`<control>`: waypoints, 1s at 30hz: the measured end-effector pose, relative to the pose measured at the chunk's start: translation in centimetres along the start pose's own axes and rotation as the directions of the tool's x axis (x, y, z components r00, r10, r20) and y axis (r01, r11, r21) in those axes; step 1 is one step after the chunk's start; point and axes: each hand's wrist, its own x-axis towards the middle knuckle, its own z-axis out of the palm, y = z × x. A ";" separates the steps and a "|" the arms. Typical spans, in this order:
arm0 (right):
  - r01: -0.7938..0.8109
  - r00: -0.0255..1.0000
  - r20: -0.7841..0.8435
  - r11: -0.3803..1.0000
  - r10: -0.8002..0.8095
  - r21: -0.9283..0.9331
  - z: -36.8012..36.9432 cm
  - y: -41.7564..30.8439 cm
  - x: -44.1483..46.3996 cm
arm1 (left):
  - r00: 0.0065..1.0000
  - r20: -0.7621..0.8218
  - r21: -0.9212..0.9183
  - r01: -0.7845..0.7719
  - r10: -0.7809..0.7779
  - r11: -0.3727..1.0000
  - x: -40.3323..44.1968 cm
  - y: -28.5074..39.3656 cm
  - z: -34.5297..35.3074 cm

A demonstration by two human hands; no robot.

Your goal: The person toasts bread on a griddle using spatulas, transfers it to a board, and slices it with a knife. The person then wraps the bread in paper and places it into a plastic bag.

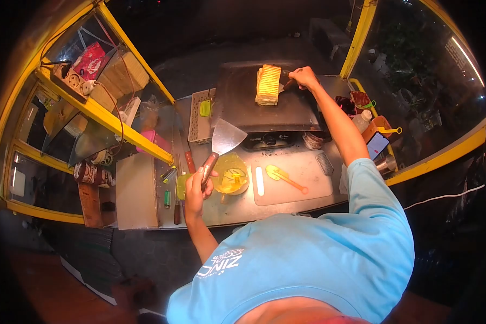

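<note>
My left hand (195,193) is closed round the wooden handle of a scraper (228,138), whose wide metal blade points up and away, in front of the griddle's near left corner. Over the dark flat griddle (237,100), my right hand (304,79) grips the dark handle of a second scraper (290,84). Its blade meets the right side of a stack of toasted bread (268,83) with striped browning; how far it reaches under the bread is hidden. Below my left hand's scraper stands a yellowish jug (233,175) with yellow contents.
A white cutting board (318,190) bears a yellow spatula (287,179) and lies near a grater (325,163). The stove's front (270,141) shows under the griddle. A basket (198,123) stands left, bottles and a phone (377,144) right. Yellow posts (140,141) frame the stall.
</note>
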 end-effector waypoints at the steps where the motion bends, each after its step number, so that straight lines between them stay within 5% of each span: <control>1: -0.003 1.000 -0.015 1.000 0.002 -0.029 -0.1 0.4 0.5 | 1.000 -0.001 0.002 0.003 -0.003 1.000 0.0 0.1 0.0; 19: 0.003 0.998 -0.058 1.000 -0.003 0.001 -3.9 3.2 -0.2 | 0.999 -0.025 -0.050 -0.039 0.038 0.998 -1.2 -0.2 -0.2; 24: 0.048 0.996 -0.081 0.999 -0.046 0.021 -3.8 3.0 -0.5 | 0.999 0.006 -0.423 -0.046 0.054 0.905 -1.6 -0.5 -0.8; 30: 0.043 0.995 -0.094 0.997 -0.038 0.057 -3.4 3.0 -0.9 | 0.999 0.013 -0.415 -0.042 0.052 0.909 -1.1 0.1 -0.4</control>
